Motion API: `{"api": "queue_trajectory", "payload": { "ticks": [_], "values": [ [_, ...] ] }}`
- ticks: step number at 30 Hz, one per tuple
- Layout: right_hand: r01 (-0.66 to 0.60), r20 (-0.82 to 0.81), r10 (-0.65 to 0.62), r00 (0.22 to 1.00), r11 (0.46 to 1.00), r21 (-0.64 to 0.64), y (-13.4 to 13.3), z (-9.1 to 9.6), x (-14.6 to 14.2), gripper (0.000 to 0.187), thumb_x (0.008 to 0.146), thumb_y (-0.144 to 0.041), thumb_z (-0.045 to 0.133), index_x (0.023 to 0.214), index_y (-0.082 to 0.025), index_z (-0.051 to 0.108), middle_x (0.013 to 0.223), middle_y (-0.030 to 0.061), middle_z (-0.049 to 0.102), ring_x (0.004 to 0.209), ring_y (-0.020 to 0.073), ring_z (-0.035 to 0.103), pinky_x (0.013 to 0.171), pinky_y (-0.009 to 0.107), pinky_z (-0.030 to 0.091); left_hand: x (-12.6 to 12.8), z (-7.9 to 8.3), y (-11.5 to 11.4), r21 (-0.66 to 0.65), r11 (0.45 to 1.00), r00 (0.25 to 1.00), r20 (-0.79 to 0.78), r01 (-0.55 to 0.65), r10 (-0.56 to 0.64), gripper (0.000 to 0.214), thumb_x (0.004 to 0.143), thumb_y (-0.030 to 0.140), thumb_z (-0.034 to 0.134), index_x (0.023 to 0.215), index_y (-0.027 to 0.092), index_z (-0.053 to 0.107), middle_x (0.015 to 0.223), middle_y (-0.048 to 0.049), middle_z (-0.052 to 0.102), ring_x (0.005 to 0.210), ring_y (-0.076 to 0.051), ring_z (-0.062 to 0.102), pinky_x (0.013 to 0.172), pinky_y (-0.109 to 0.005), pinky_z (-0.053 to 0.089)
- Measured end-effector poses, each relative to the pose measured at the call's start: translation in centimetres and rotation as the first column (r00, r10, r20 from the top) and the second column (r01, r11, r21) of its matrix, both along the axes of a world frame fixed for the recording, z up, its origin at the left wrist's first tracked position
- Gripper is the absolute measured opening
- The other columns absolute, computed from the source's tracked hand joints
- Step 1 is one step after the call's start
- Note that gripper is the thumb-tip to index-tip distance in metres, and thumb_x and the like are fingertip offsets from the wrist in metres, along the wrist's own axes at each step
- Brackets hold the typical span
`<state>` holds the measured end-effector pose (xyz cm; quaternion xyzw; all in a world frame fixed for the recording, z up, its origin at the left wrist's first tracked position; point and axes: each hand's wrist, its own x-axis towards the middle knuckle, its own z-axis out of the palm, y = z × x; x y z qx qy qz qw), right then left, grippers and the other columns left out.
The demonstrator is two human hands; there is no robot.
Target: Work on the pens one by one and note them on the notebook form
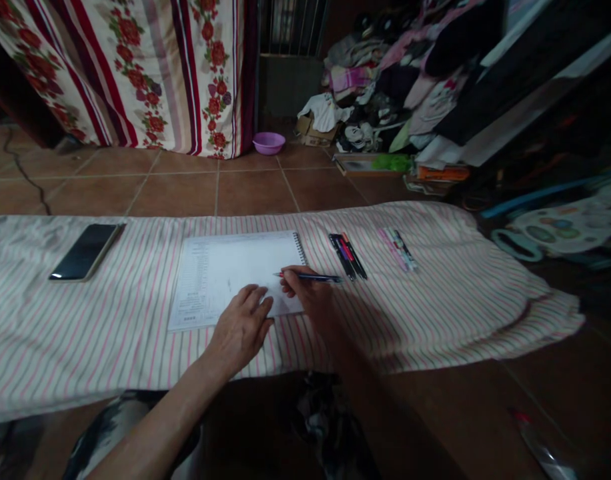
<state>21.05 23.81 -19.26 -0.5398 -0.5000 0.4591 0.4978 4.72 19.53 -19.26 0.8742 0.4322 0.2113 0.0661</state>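
A spiral-bound notebook (pixel 250 257) lies open on the striped cloth (pixel 140 307), its wire coil on the right side. Printed lines run down the page's left part, and a small faint mark shows near the middle. My left hand (pixel 241 325) rests on the lower edge of the page with its fingers stretched out, holding nothing. Over the page's right part, my right hand (pixel 303 290) grips a dark pen (pixel 319 277). The pen's reddish tip end points left, just above or on the paper; I cannot tell which.
Right of the notebook lies a row of dark and coloured pens (pixel 348 257), then several pastel pens (pixel 398 250). A phone (pixel 87 252) lies at the left. Beyond the cloth are a purple basin (pixel 268 143), a floral curtain (pixel 175 80) and a heap of clothes (pixel 400 80).
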Motion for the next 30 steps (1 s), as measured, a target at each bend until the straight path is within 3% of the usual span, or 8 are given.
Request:
{"api": "queue_trajectory", "payload": {
  "ticks": [13,19,30],
  "values": [
    [0.036,0.183,-0.033,0.983,0.999,-0.017,0.24,-0.73,-0.43,0.024,0.073,-0.041,0.056,0.075,-0.018,0.061,0.057,0.0014,0.062,0.047,0.0125,0.056,0.045,0.022,0.044,0.54,-0.2,-0.26,0.033,0.999,1.0,0.028,0.008,-0.009,0.026,0.086,0.016,0.042,0.107,0.014,0.058,0.108,-0.011,0.061,0.103,-0.025,0.05,0.087,-0.043,0.048],
    [0.061,0.351,-0.069,0.934,0.998,0.033,0.44,-0.86,-0.74,0.022,0.073,-0.038,0.054,0.07,-0.018,0.062,0.054,0.0016,0.062,0.051,0.0146,0.059,0.048,0.023,0.044,0.33,-0.09,-0.17,0.012,1.0,1.0,0.017,0.016,-0.017,0.026,0.086,0.016,0.042,0.107,0.013,0.058,0.109,-0.0116,0.06,0.102,-0.024,0.05,0.087,-0.041,0.048],
    [0.054,0.443,-0.08,0.893,0.996,0.069,0.31,-0.82,-0.82,0.021,0.076,-0.037,0.052,0.074,-0.019,0.063,0.058,0.0019,0.064,0.053,0.0151,0.06,0.05,0.023,0.044,0.22,-0.06,-0.13,0.009,1.0,1.0,0.023,0.018,-0.018,0.026,0.086,0.016,0.042,0.106,0.015,0.059,0.109,-0.0112,0.061,0.102,-0.024,0.051,0.086,-0.042,0.049]
  ]
}}
